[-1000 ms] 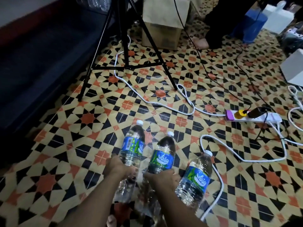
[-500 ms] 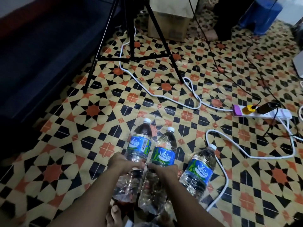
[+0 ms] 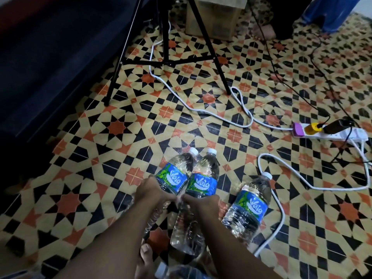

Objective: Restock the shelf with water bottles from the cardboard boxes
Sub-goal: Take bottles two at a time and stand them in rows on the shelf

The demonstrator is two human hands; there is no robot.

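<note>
head view: the left hand (image 3: 151, 190) curls round the left bottle (image 3: 174, 173) below its blue label; the right hand (image 3: 202, 200) curls round the middle bottle (image 3: 204, 181), and the two bottles touch. a third bottle (image 3: 249, 207) sits just to the right, beside a white cable (image 3: 283, 216) on the tiled floor (image 3: 96, 178). a cardboard box (image 3: 214, 19) stands far back.

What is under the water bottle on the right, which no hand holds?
Patterned floor tiles show around the right bottle. A white cable runs beside its base; whether it passes underneath is hidden.

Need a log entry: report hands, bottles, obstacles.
Left hand grips left bottle, right hand grips middle bottle. Third bottle on floor. White cable beside it, tripod ahead.
</note>
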